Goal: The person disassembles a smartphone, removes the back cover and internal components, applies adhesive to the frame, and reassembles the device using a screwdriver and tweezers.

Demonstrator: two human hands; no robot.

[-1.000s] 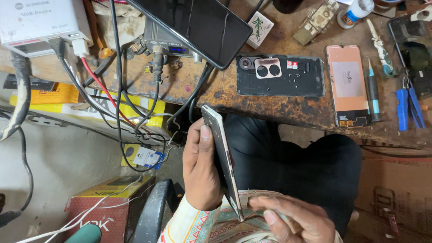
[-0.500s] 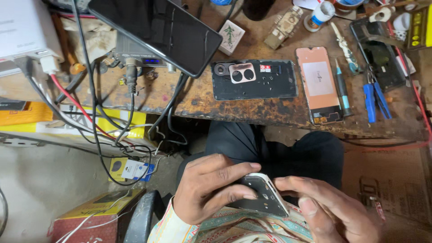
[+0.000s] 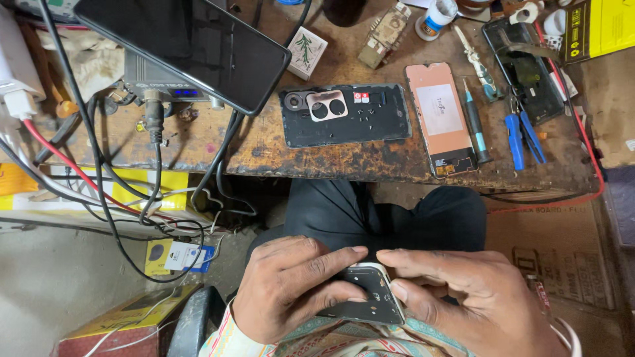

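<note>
A second ago the phone (image 3: pixel 360 296) stood on edge in the left hand (image 3: pixel 288 291) alone; now it lies flat over the lap, dark side up, and the right hand (image 3: pixel 463 297) has joined — so the work on it looks two-handed now. Left grip is clamped on the phone's near end from nine o'clock, fingers curled over the top; right grip is closed on its corner from three o'clock. Up at twelve o'clock the back cover (image 3: pixel 344 114) lies on the table (image 3: pixel 264 149)
</note>
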